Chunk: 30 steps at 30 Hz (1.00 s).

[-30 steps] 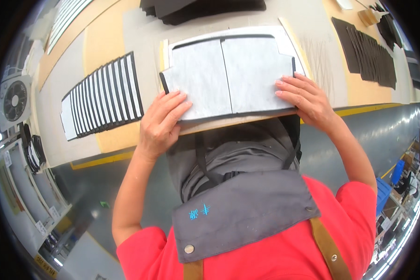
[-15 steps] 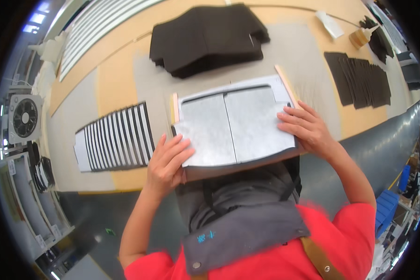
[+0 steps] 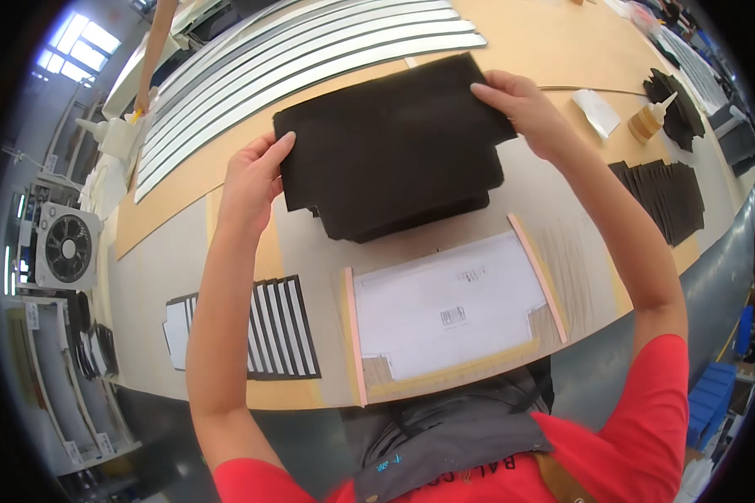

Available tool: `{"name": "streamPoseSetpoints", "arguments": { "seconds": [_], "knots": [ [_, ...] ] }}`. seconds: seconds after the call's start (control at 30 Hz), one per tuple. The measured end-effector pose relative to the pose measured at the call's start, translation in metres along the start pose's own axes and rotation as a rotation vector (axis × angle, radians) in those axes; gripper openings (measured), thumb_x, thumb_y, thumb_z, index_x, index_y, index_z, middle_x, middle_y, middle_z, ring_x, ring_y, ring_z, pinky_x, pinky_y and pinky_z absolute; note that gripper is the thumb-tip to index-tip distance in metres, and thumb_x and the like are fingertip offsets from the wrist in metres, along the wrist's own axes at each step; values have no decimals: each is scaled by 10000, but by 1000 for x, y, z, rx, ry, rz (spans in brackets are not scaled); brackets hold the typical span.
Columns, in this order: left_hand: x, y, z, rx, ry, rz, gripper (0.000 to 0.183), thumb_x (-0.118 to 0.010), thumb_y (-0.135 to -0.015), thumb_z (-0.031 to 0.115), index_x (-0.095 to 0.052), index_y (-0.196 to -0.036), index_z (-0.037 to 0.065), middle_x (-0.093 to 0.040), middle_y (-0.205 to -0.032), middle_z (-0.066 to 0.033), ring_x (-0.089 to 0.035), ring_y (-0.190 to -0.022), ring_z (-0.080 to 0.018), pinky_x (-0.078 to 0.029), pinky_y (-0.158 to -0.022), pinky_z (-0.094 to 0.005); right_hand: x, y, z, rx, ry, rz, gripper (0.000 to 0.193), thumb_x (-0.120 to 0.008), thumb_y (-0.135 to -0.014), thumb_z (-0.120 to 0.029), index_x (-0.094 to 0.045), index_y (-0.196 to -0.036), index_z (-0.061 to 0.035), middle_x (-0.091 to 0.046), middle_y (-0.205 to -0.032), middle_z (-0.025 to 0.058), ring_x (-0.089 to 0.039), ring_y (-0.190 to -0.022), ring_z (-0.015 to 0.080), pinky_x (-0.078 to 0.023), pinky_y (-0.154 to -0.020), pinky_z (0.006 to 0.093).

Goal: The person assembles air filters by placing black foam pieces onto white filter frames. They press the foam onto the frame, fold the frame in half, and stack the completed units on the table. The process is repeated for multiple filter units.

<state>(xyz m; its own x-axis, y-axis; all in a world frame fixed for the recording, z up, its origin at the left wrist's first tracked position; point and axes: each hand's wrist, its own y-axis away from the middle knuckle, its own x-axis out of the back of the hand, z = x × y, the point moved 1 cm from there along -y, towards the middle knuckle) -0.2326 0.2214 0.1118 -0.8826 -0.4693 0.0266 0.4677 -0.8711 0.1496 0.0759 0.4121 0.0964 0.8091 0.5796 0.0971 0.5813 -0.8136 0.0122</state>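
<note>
A dark, notched, sheet-like panel point(image 3: 386, 134) lies over the black stack point(image 3: 432, 220) beyond the middle of the table. My left hand point(image 3: 256, 176) pinches its left edge, thumb on top and fingers underneath. At its far right corner my right hand point(image 3: 524, 109) grips in the same way. Whether the panel touches the stack cannot be made out. Nearer to me lies a white paper template point(image 3: 453, 293) between two pink strips point(image 3: 537, 277), with no panel on it.
Left of the template lies a fanned row of white pieces with black edges point(image 3: 285, 327), partly behind my left forearm. To the right are overlapping black pieces point(image 3: 667, 201), a glue bottle point(image 3: 648, 121) and a crumpled white paper point(image 3: 597, 113). Long white strips point(image 3: 310, 88) lie at the far left.
Both hands have left the pale panel's sides at the template and moved away from me to the black stack. That pale face no longer shows, and the template lies bare. The view has shifted.
</note>
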Motion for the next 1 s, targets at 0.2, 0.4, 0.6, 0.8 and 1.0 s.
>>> {"name": "streamPoseSetpoints", "arguments": {
  "seconds": [0.2, 0.4, 0.6, 0.8, 1.0],
  "knots": [
    [17, -57, -62, -25, -419, 166, 440, -732, -978, 271, -642, -1321, 10, -719, -1141, -102, -687, -1047, -201, -554, -896, -365, -11, -42, 71, -40, 254, 6, 360, -675, -1020, -271, -667, -1221, 26, -726, -1022, 99, -669, -945, 160, -536, -821, 302],
    [-84, -25, -44, -776, -882, -51, 660, -638, -1029, 352, -421, -1566, 36, -420, -1598, -246, -408, -1483, -390, -331, -1205, -450, -5, -3, 67, 406, 466, 273, 467, -749, -949, -302, -637, -1313, -32, -658, -1221, 170, -687, -1059, 315, -557, -928, 406],
    [-108, -39, -98, -716, -1238, -215, 638, -460, -1089, 423, -349, -1623, 91, -297, -1704, -102, -201, -1596, -280, -123, -1283, -499, 73, 66, 62, 353, 775, 233, 267, -690, -1000, -217, -697, -1233, -87, -697, -1144, 85, -657, -904, 185, -554, -815, 322],
    [-107, -38, -92, -680, -1204, -240, 630, -408, -1105, 441, -316, -1642, 124, -245, -1725, -89, -137, -1612, -274, -76, -1291, -485, 189, 97, 64, 69, 1254, 24, 145, -696, -963, -190, -696, -1077, -100, -703, -1038, 30, -588, -1079, 245, -441, -991, 388],
    [-97, 20, -54, -705, -1141, -143, 549, -412, -1118, 387, -422, -1592, 111, -263, -1714, -133, -148, -1608, -328, -113, -1283, -469, 208, 79, 72, -32, 1406, -266, 67, -689, -962, -189, -651, -991, -142, -678, -1019, -20, -569, -1175, 207, -361, -1025, 437]
  ]
}}
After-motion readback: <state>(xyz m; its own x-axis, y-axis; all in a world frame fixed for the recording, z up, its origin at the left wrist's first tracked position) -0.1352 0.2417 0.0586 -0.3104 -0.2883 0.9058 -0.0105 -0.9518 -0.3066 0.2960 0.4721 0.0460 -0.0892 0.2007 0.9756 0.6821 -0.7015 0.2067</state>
